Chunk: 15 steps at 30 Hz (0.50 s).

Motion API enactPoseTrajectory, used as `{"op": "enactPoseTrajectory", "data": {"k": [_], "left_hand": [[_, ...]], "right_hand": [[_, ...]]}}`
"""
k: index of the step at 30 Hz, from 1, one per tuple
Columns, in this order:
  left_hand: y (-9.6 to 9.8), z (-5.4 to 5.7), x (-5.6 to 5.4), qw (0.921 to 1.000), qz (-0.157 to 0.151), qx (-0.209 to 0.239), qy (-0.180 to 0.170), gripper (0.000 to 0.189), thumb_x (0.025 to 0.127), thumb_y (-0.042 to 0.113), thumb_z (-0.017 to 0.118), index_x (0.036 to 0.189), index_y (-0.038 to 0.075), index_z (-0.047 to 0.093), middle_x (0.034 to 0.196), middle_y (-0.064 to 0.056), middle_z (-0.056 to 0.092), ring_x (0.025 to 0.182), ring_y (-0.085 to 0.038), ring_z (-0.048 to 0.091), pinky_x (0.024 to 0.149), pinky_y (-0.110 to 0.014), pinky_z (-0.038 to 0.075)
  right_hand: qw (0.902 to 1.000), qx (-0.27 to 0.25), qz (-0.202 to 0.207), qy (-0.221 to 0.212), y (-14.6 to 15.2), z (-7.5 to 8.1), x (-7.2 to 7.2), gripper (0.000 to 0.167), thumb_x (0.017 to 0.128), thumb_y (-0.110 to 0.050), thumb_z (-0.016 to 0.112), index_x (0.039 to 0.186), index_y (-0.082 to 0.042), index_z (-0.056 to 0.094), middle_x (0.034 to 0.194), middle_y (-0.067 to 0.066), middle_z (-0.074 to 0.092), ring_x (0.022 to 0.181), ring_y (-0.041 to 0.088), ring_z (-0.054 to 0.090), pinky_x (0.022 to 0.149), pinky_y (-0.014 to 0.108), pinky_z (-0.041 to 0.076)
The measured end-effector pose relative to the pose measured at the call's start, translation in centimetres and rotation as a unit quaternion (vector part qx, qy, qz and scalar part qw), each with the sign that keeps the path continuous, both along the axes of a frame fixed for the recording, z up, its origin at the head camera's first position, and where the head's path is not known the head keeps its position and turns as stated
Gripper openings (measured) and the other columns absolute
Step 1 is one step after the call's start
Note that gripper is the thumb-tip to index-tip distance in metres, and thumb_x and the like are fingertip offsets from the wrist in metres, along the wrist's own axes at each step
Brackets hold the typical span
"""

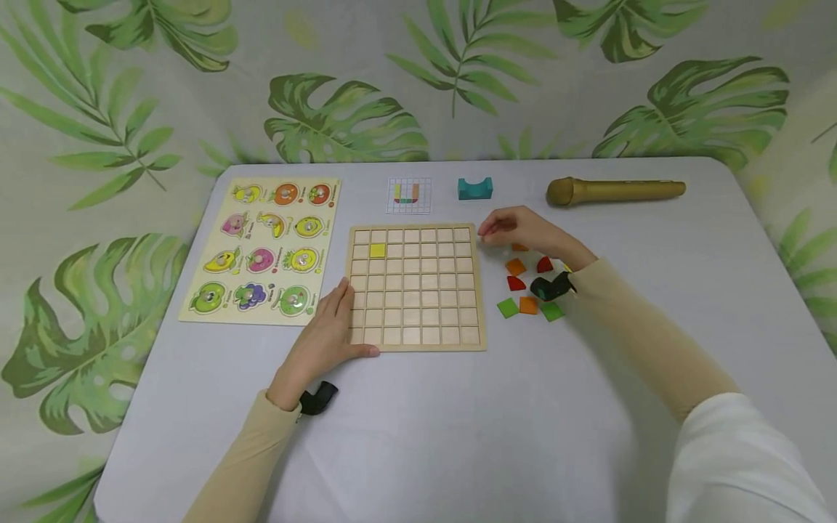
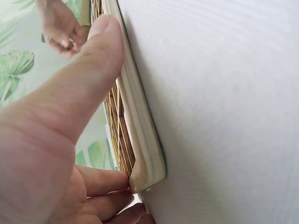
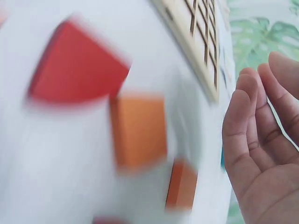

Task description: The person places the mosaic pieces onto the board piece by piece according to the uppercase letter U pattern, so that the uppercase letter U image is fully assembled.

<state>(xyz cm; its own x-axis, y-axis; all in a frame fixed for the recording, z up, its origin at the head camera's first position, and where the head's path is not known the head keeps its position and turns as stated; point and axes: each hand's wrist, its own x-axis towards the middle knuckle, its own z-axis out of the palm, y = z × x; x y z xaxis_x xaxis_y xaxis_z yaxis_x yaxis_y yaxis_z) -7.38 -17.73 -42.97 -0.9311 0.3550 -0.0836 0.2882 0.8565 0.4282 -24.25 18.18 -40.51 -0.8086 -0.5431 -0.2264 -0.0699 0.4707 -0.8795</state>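
I log the right hand (image 1: 513,226) as released, fingers loosely bent, no piece seen in them; it hangs just beside the far right corner of the board (image 1: 412,299); the pieces (image 1: 516,283) lie to its near side, by its wrist, and it is the nearer hand; the left hand (image 1: 323,334) braces the near left corner, unclenched; narrow gap from board to pieces; I note more room on the table (image 1: 445,436) before the near edge.
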Motion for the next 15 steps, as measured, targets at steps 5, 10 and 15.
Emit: {"op": "enactPoseTrajectory", "data": {"k": [5, 10, 15], "left_hand": [[0.0, 0.0, 0.0, 1.0, 0.0, 0.003, -0.004, 0.117, 0.069, 0.046, 0.082, 0.145, -0.015, 0.018, 0.154, -0.028, 0.008, 0.14, -0.04, 0.016, 0.111, -0.047, 0.021], [0.0, 0.0, -0.1, 1.0, 0.002, 0.001, -0.005, 0.118, 0.068, 0.045, 0.083, 0.145, -0.015, 0.017, 0.154, -0.029, 0.009, 0.14, -0.04, 0.017, 0.111, -0.047, 0.023], [0.1, 0.0, -0.1, 1.0, 0.002, -0.004, -0.003, 0.117, 0.068, 0.045, 0.083, 0.145, -0.016, 0.018, 0.153, -0.03, 0.011, 0.139, -0.041, 0.018, 0.11, -0.047, 0.023]], "right_hand": [[0.9992, 0.013, -0.037, -0.007, 5.3, 0.4, 1.1, 0.031, 0.094, -0.019, 0.063, 0.115, 0.004, 0.06, 0.11, 0.017, 0.062, 0.096, 0.029, 0.056, 0.084, 0.028, 0.046], [0.9978, -0.004, -0.066, -0.009, 9.4, 0.4, 2.3, 0.032, 0.095, -0.018, 0.062, 0.116, 0.007, 0.058, 0.11, 0.02, 0.062, 0.094, 0.029, 0.057, 0.083, 0.028, 0.049], [0.9945, 0.025, -0.102, -0.002, 12.4, 0.0, 3.5, 0.036, 0.095, -0.024, 0.062, 0.118, 0.003, 0.058, 0.111, 0.01, 0.065, 0.089, 0.023, 0.059, 0.079, 0.025, 0.049]]}}
